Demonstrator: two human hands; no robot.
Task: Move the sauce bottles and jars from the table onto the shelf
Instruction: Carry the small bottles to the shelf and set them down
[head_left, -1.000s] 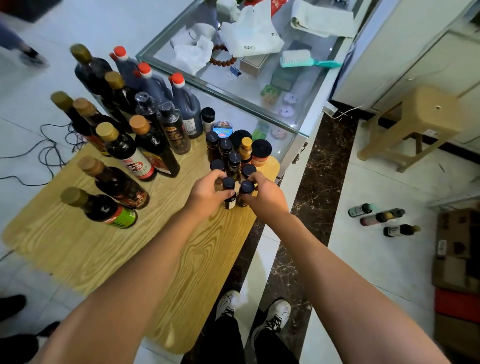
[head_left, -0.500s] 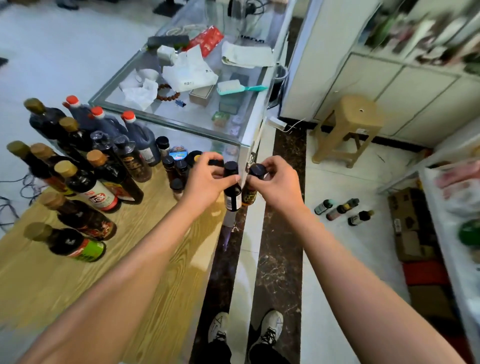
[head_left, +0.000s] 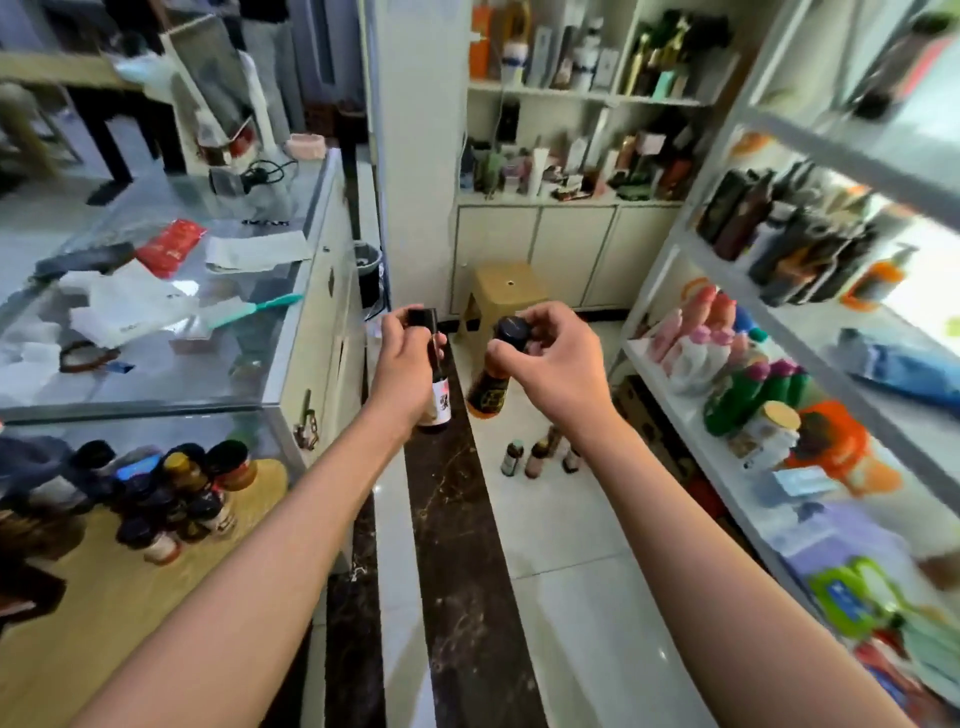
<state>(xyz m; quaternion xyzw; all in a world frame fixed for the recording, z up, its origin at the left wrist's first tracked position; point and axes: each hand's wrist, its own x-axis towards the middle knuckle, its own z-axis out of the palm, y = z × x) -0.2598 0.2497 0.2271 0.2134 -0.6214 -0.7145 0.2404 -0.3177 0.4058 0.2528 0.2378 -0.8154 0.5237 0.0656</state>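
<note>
Over the floor aisle, between bench (head_left: 104, 582) and shelf (head_left: 691, 410), I have both hands out in front. My left hand (head_left: 402, 371) has its grip clenched round a small dark bottle with a white label (head_left: 440, 405), black cap up. My right hand (head_left: 550, 364) grips a second bottle with an orange label (head_left: 488, 397) by its black cap, tilted. The two bottles hang close together, not touching. More jars (head_left: 182, 493) sit clustered on the bench at lower left. Three small bottles (head_left: 537, 457) stand on the floor near the shelf.
</note>
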